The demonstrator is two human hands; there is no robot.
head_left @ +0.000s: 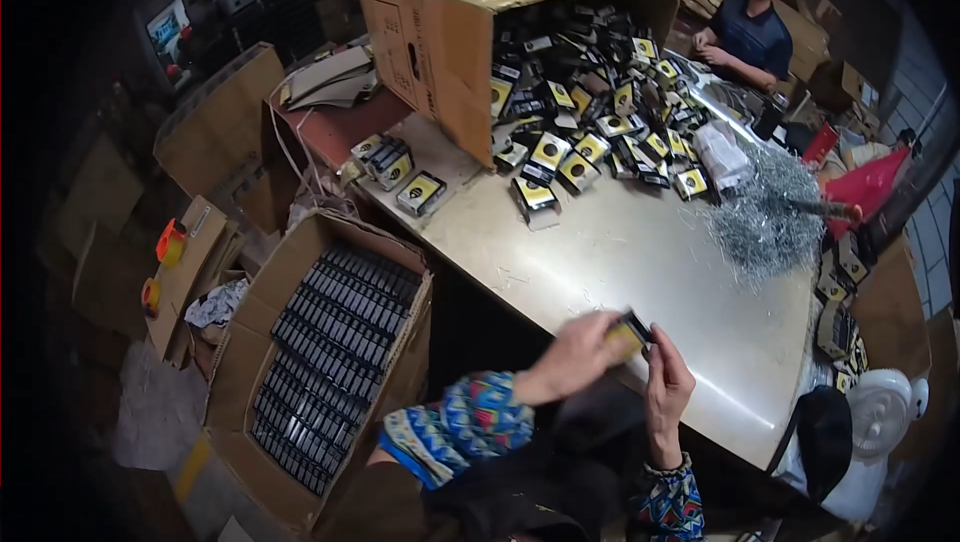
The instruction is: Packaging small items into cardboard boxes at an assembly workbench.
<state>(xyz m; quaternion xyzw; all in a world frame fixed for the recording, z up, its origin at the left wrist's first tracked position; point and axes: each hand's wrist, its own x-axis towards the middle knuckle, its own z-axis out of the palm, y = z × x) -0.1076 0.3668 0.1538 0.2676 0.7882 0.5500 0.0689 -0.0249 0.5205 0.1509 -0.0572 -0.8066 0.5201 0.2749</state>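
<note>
A small black-and-yellow cardboard box point(630, 333) is held between my two hands over the front edge of the table. My left hand point(578, 356), slightly smeared by motion, grips its left side. On the other side, the thumb and fingers of my right hand point(669, 382) pinch its right end. Across the table, a heap of similar small boxes point(578, 172) spills out of a large cardboard carton point(440, 62) lying on its side. To my left, an open carton point(232, 382) holds tight rows of dark small boxes point(335, 342).
A tangle of thin metal pieces point(765, 217) lies on the metal table point(520, 277) at the right. A few boxes point(422, 193) sit at its left edge. A white fan point(880, 412) stands at the right corner. Another person point(750, 37) is at the far right.
</note>
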